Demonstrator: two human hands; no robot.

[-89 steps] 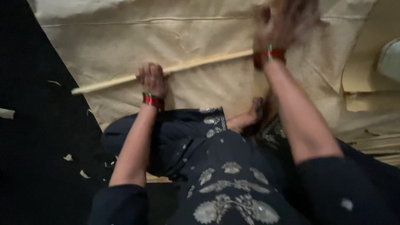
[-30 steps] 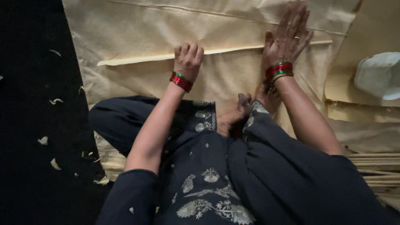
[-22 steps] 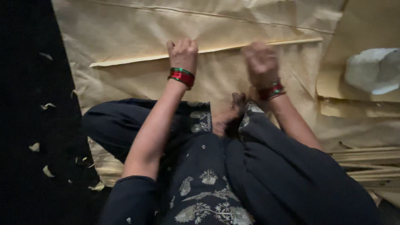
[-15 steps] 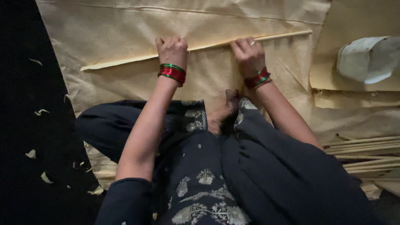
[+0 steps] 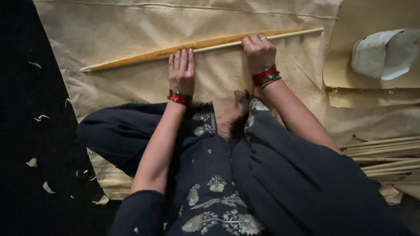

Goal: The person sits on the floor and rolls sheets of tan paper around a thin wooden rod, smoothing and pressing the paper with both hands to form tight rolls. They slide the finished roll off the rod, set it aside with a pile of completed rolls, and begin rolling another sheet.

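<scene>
Both hands press flat, not gripping: the left hand (image 5: 181,70) with fingers together, the right hand (image 5: 259,51) curled on the thin stick (image 5: 205,45), which lies across the beige woven sheet (image 5: 131,26). Even pressure from both palms should keep it rolling straight.

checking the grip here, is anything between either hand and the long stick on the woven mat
Nothing visible. The left hand lies flat with its fingertips on the long stick, and the right hand curls over it further along. Only the woven mat lies under the stick.
</scene>
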